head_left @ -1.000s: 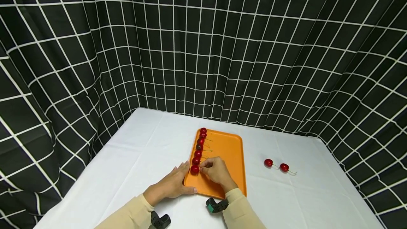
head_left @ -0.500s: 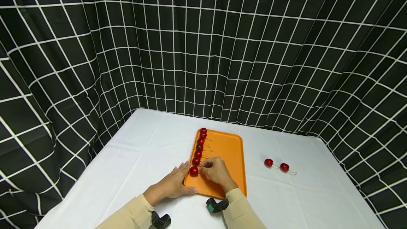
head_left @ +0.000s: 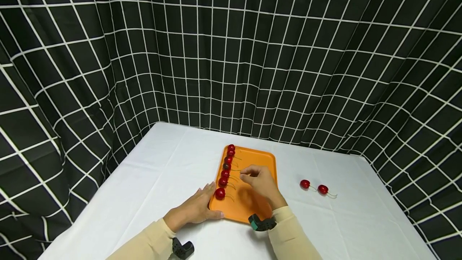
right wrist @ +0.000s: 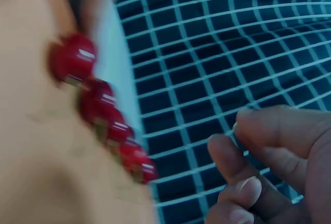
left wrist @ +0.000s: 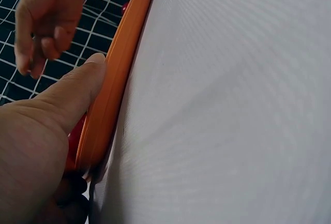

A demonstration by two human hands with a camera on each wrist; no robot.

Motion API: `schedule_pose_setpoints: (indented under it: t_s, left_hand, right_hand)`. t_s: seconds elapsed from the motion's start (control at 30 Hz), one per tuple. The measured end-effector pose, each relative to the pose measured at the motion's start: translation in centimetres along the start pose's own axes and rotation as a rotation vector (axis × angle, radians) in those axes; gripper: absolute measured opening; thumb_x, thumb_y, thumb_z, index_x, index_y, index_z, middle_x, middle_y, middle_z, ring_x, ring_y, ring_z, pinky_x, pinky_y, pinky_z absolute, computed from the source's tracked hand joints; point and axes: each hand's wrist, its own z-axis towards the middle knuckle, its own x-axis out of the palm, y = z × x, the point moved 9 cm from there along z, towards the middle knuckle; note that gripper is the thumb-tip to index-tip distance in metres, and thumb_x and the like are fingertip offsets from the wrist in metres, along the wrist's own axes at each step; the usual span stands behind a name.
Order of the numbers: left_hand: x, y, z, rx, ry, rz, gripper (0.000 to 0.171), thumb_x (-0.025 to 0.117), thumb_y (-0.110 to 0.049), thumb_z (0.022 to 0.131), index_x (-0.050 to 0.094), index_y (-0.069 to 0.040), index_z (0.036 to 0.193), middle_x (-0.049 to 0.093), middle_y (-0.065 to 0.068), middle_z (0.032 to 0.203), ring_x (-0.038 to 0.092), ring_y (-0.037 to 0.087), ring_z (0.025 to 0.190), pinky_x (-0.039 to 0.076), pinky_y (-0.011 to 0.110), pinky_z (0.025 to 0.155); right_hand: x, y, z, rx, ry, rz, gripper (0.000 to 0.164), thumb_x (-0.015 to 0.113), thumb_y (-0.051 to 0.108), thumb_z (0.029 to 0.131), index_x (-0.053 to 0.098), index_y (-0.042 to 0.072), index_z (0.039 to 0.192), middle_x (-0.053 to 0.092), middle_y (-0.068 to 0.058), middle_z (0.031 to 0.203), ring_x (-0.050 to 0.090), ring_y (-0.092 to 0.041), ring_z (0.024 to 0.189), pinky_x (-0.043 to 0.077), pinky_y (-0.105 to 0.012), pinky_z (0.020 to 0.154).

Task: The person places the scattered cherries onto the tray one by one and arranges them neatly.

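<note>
Several red cherries with stems pointing right stand in a row along the left side of an orange tray (head_left: 258, 159). The nearest cherry (head_left: 219, 193) sits a little apart from the one behind it. My left hand (head_left: 196, 210) rests at the tray's near left corner, fingers along the left side, thumb (left wrist: 77, 92) on the near rim. Over the middle of the tray hovers my right hand (head_left: 265, 183), its fingers loosely bent and holding nothing. In the right wrist view a gap shows between thumb and fingers, right of the blurred cherries (right wrist: 77, 61).
Two more cherries lie on the white tablecloth (head_left: 346, 224) right of the tray, one at the left (head_left: 304, 184) and one beside it (head_left: 323, 190). A black curtain (head_left: 231, 51) with white grid lines surrounds the table. Each wrist wears a black band.
The nearest cherry shifted slightly toward me, opening a gap in the row. My right hand then let go of it and rose to the right, uncovering its stem. My left hand stays put.
</note>
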Motion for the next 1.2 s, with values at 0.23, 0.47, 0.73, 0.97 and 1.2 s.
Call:
schedule_pose_setpoints:
  t_s: [0.23,0.47,0.73,0.97,1.2]
  left_hand:
    - [-0.1,-0.1,0.0,-0.003,-0.002,-0.019,0.104,0.072,-0.054,0.080,0.023,0.006,0.150,0.019,0.019,0.156,0.017,0.032,0.143,0.012,0.048,0.114]
    - [-0.2,0.1,0.0,-0.009,-0.002,-0.010,0.104,0.072,-0.055,0.080,0.024,0.005,0.150,0.020,0.018,0.156,0.018,0.032,0.142,0.013,0.047,0.114]
    - [0.0,0.1,0.0,-0.014,0.000,-0.012,0.104,0.072,-0.054,0.080,0.023,0.004,0.150,0.020,0.018,0.156,0.017,0.031,0.143,0.013,0.047,0.115]
    - [0.1,0.3,0.0,-0.025,0.007,-0.015,0.104,0.072,-0.056,0.080,0.023,0.002,0.151,0.019,0.016,0.157,0.016,0.030,0.143,0.012,0.047,0.115]
    - [0.0,0.2,0.0,-0.016,0.001,-0.017,0.105,0.072,-0.055,0.080,0.023,0.004,0.151,0.019,0.017,0.157,0.017,0.030,0.143,0.013,0.048,0.114]
  right_hand:
    - [-6.1,5.9,-0.2,-0.167,-0.029,0.061,0.008,0.073,0.005,0.086,0.075,0.004,0.094,0.068,-0.011,0.089,0.050,-0.025,0.067,0.040,-0.024,0.053]
    - [-11.6,9.9,-0.7,-0.334,-0.080,0.063,0.014,0.073,0.005,0.086,0.073,0.001,0.099,0.064,-0.015,0.089,0.050,-0.023,0.070,0.045,-0.023,0.056]
    - [-16.9,11.4,-2.2,-0.454,-0.138,0.113,0.018,0.067,-0.009,0.087,0.068,-0.012,0.104,0.063,-0.021,0.104,0.057,-0.020,0.082,0.053,-0.020,0.071]
    - [-21.7,8.8,-3.3,-0.491,-0.208,0.220,0.022,0.061,-0.019,0.085,0.063,-0.018,0.106,0.065,-0.017,0.108,0.056,-0.020,0.084,0.050,-0.019,0.068]
    - [-26.2,3.1,-4.3,-0.397,-0.332,0.403,0.024,0.060,-0.018,0.086,0.060,-0.020,0.110,0.067,-0.012,0.102,0.055,-0.016,0.071,0.053,-0.019,0.065]
